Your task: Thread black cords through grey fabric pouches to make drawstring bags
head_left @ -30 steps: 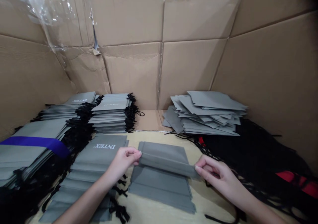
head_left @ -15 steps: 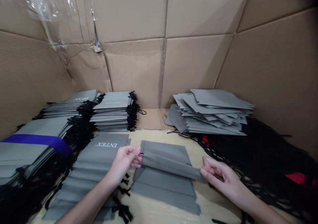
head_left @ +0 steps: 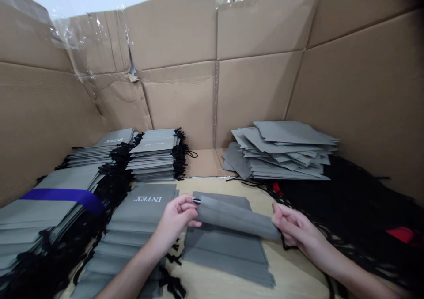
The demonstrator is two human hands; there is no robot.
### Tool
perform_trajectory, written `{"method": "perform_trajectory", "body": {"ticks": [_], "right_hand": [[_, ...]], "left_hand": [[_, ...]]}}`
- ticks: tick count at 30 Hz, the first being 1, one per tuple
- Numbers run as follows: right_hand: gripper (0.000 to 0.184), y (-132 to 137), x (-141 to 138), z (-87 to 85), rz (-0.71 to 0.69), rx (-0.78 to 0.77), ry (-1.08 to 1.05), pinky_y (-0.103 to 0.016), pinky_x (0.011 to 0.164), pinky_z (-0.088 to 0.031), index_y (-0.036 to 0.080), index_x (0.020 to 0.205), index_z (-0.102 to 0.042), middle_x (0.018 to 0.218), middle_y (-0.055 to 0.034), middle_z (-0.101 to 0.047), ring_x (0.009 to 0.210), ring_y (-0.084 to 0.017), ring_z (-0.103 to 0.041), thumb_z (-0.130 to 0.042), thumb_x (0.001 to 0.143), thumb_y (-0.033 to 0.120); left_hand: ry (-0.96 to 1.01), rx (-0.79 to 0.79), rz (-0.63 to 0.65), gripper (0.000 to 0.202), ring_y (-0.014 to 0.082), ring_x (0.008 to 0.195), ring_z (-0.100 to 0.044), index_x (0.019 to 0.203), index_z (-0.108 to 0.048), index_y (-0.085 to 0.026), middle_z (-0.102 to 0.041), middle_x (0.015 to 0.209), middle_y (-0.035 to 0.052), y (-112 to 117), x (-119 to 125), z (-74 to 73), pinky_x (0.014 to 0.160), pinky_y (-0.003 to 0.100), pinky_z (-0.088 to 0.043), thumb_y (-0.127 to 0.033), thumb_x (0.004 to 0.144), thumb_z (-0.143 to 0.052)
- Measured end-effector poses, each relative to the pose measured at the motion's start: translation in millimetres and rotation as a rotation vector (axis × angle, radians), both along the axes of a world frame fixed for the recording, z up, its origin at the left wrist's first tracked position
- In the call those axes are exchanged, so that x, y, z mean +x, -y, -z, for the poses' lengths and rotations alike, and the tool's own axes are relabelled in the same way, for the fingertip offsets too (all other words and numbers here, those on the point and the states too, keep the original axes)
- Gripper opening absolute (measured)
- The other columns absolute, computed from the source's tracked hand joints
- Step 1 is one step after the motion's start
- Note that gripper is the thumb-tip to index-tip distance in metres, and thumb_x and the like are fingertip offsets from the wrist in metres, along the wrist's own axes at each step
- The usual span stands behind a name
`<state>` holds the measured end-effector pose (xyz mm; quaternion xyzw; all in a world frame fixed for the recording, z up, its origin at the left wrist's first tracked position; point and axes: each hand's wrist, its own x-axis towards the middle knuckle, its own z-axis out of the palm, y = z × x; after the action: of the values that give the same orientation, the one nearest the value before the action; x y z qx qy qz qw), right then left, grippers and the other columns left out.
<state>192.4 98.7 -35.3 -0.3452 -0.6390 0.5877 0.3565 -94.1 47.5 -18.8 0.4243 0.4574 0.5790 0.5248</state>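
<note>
A grey fabric bag [head_left: 236,217] is stretched between my hands, its top edge tilted down to the right. My left hand [head_left: 179,213] pinches its left corner, where a small dark tip with a pale band [head_left: 197,200] pokes out between the fingers. At the other end, my right hand [head_left: 293,225] grips the right corner, and a black cord [head_left: 285,242] shows under those fingers. Below the held bag lies a loose pile of flat grey bags [head_left: 228,257]. Beside my left forearm, overlapping grey bags with white INTEX lettering [head_left: 147,198] have knotted black cords.
Corded bag stacks [head_left: 154,160] stand at the back left. A purple band [head_left: 62,195] wraps the bundle at far left. Back right holds a pile of grey pieces [head_left: 288,151]; black cords [head_left: 347,197] with red ties lie in front. Cardboard walls [head_left: 179,29] enclose the table.
The view has shifted slightly, showing more above the cardboard. My left fingers have turned at the bag's corner, and the dark tip is more exposed. Both hands still hold the bag taut.
</note>
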Motion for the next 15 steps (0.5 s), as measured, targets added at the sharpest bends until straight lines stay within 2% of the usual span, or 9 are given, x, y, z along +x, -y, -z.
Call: {"method": "perform_trajectory", "body": {"ticks": [2, 5, 9, 15], "right_hand": [[0.044, 1.1, -1.5, -0.5, -0.009, -0.001, 0.013, -0.020, 0.041, -0.007, 0.021, 0.067, -0.030, 0.054, 0.0101, -0.016, 0.045, -0.005, -0.010, -0.054, 0.075, 0.057], [0.046, 2.5, -2.3, -1.2, -0.001, 0.019, 0.066, -0.021, 0.041, -0.006, 0.021, 0.066, -0.032, 0.051, 0.0104, -0.016, 0.043, -0.005, -0.011, -0.054, 0.073, 0.061], [0.045, 1.7, -1.0, -0.5, 0.003, 0.059, 0.106, -0.021, 0.041, -0.008, 0.021, 0.066, -0.034, 0.051, 0.0098, -0.020, 0.043, -0.005, -0.014, -0.052, 0.075, 0.061], [0.044, -1.9, 1.5, 3.5, -0.023, 0.068, 0.107, -0.020, 0.040, -0.009, 0.020, 0.066, -0.034, 0.049, 0.0101, -0.022, 0.041, -0.005, -0.015, -0.052, 0.076, 0.060]], "left_hand": [[-0.011, 0.019, -0.042, 0.045, 0.0071, 0.047, -0.049, 0.065, -0.053, -0.016, -0.051, 0.052, -0.0065, 1.8, 2.7, -0.5, 0.050, 0.025, -0.055, -0.042, 0.043, -0.081], [0.007, 0.027, -0.078, 0.043, 0.0057, 0.045, -0.045, 0.058, -0.049, -0.015, -0.046, 0.049, -0.0074, 4.4, 4.9, -0.8, 0.049, 0.024, -0.054, -0.042, 0.047, -0.080], [0.044, 0.015, -0.058, 0.039, 0.0081, 0.051, -0.050, 0.064, -0.055, -0.014, -0.051, 0.055, -0.0044, 5.4, 4.8, -1.3, 0.050, 0.025, -0.055, -0.041, 0.050, -0.080], [-0.029, 0.056, -0.180, 0.037, 0.0084, 0.053, -0.050, 0.069, -0.065, -0.011, -0.059, 0.071, 0.0013, 4.3, 3.8, 0.8, 0.042, 0.021, -0.052, -0.042, 0.053, -0.077]]}}
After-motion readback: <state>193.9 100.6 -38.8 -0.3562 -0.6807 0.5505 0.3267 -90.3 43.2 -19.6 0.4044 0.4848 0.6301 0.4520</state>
